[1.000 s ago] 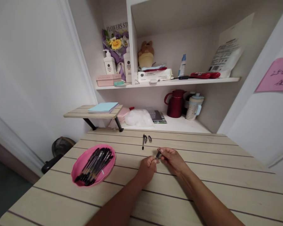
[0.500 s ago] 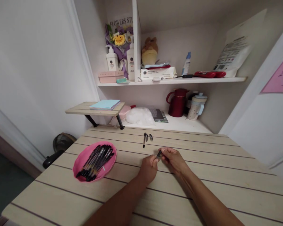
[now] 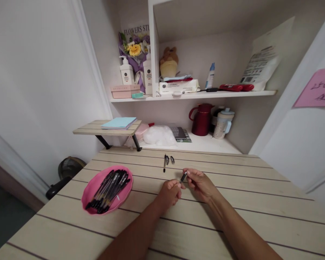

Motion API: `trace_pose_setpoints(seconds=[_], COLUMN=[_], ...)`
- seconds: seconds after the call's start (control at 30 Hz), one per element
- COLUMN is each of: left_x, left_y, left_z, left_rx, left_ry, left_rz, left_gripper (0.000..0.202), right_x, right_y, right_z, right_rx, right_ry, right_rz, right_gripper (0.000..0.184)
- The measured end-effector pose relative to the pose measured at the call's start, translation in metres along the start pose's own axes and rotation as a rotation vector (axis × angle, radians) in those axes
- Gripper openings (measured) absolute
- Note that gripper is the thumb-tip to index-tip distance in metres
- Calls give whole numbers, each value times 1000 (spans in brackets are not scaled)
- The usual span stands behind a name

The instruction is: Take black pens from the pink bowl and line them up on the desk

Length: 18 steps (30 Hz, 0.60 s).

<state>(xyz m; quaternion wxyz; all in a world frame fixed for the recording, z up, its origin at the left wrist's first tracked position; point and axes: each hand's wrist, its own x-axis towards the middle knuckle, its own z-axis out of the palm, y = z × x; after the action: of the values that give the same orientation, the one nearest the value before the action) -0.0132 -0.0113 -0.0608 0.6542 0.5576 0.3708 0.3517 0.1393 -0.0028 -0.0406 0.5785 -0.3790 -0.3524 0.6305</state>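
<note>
While hands (image 3: 169, 193) hold it, more pen (image 3: 183, 177) shows.

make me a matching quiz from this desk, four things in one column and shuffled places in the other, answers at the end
1. bunch of pens
2. small dark piece
3. red jug
4. light blue paper

A. left of the pale cup
B. on the raised wooden stand
C. between the left hand and right hand
D. in the pink bowl

Pairs: 1-D, 2-C, 3-A, 4-B
</note>
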Motion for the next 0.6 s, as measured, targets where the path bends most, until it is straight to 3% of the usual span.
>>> trace_pose_setpoints(seconds=[0.2, 0.47, 0.6], left_x=[-4, -10, -7], left_y=[4, 14, 8], left_z=[4, -2, 0], left_rx=[-124, -310, -247], left_ry=[3, -153, -84], left_rz=[33, -84, -42], left_gripper=[34, 32, 33], right_x=[0, -5, -2], right_y=[2, -8, -5], right_z=[7, 11, 8], right_rx=[-154, -252, -309], right_ry=[66, 43, 105], right_rz=[-57, -41, -44], right_gripper=[42, 43, 42])
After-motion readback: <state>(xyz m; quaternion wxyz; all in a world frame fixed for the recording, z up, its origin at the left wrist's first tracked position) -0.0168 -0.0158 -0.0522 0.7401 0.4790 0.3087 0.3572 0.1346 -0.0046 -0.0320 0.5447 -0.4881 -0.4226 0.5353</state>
